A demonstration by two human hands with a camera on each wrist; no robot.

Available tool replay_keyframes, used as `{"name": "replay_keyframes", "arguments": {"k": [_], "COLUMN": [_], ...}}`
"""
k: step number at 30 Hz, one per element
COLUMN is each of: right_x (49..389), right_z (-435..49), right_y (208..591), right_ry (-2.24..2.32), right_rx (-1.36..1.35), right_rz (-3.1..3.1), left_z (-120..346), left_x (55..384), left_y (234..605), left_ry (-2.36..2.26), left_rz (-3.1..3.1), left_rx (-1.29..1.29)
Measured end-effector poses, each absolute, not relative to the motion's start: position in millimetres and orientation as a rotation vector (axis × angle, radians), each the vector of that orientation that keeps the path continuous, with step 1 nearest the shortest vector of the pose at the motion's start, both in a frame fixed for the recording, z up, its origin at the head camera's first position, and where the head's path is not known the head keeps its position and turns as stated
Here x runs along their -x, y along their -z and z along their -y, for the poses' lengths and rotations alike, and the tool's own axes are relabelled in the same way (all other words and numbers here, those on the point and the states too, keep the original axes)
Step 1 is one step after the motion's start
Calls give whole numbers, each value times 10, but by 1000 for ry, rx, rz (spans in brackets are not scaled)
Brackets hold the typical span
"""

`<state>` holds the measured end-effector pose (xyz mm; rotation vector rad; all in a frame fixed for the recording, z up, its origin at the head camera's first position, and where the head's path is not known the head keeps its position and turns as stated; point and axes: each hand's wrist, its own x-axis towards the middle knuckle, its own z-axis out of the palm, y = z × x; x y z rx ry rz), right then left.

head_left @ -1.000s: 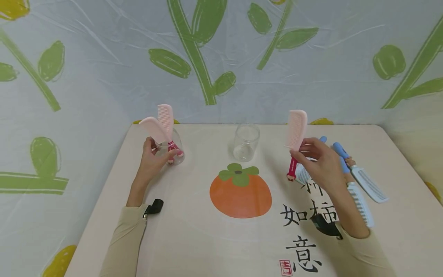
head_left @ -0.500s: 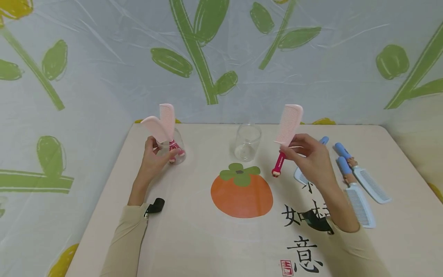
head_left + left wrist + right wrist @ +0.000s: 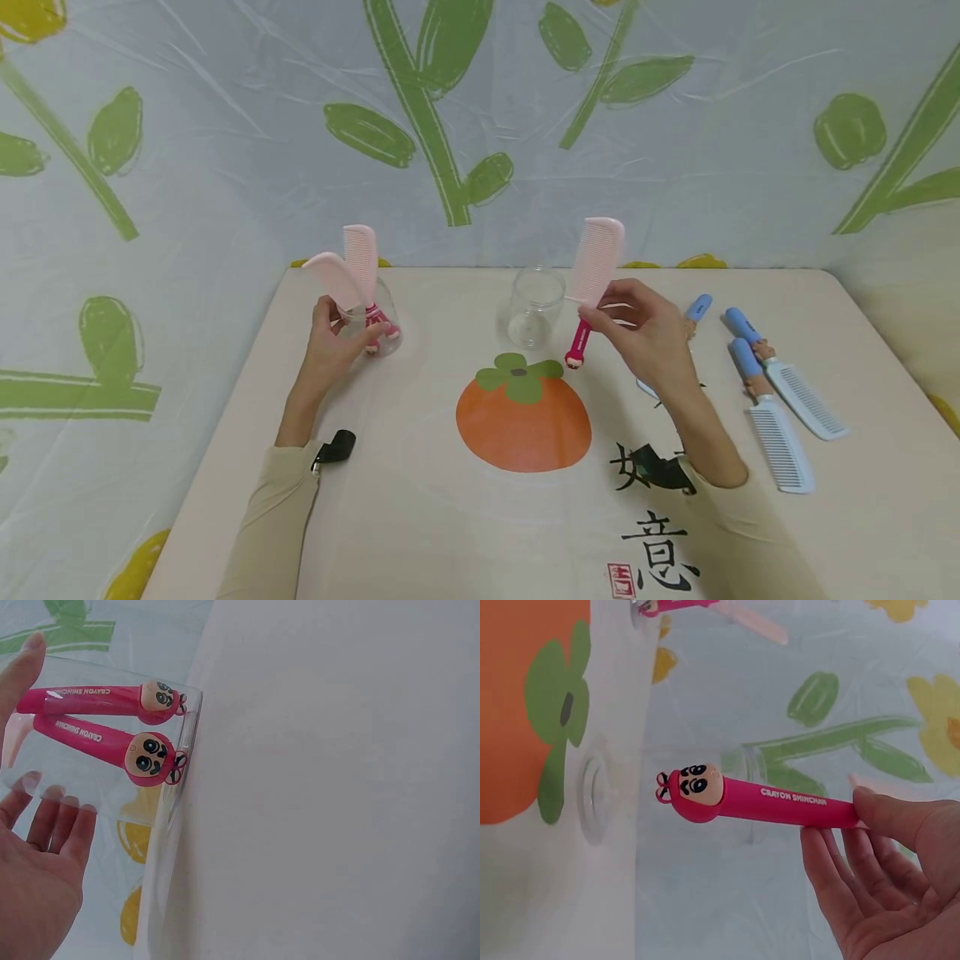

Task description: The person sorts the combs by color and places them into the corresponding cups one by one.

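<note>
My left hand [image 3: 330, 348] grips a clear jar [image 3: 105, 796] at the left of the table, thumb on one side and fingers on the other. Two pink combs [image 3: 362, 260] stand in it, teeth ends up; their dark pink handles [image 3: 90, 739] end in small cartoon heads at the jar's bottom. My right hand [image 3: 651, 335] pinches a third pink comb [image 3: 597, 260] between thumb and fingers where handle meets teeth. Its handle [image 3: 780, 802] points down, head end lowest, beside a second clear jar [image 3: 536, 310] with nothing in it.
Two light blue combs [image 3: 782, 446] with blue handles lie at the right of the table. Another blue comb [image 3: 699, 308] is partly hidden behind my right hand. The tabletop [image 3: 420, 517] bears a printed orange persimmon and black characters. A patterned cloth [image 3: 262, 125] rises behind.
My right hand has moved left with the pink comb, from over the blue combs to beside the second jar. My left hand has stayed on its jar.
</note>
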<state>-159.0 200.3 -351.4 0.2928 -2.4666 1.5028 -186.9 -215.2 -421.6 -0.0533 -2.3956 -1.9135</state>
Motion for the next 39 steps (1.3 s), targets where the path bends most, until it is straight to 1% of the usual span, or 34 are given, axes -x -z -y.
{"name": "replay_keyframes", "arguments": {"k": [12, 26, 39], "right_x": [1695, 1812, 1902], "right_z": [-1760, -1350, -970], "right_y": [3532, 3503, 3490], "right_ry": [-1796, -1977, -2151], "right_rx": [-416, -533, -611], "right_rz": [2305, 2146, 1988], "left_z": [2160, 2156, 2141], "left_x": [1882, 1860, 1858], "left_y": [4242, 4226, 4193], "left_ry": [1897, 1902, 1907], "left_rz": [2391, 2390, 2416], "left_rx": [98, 99, 33]}}
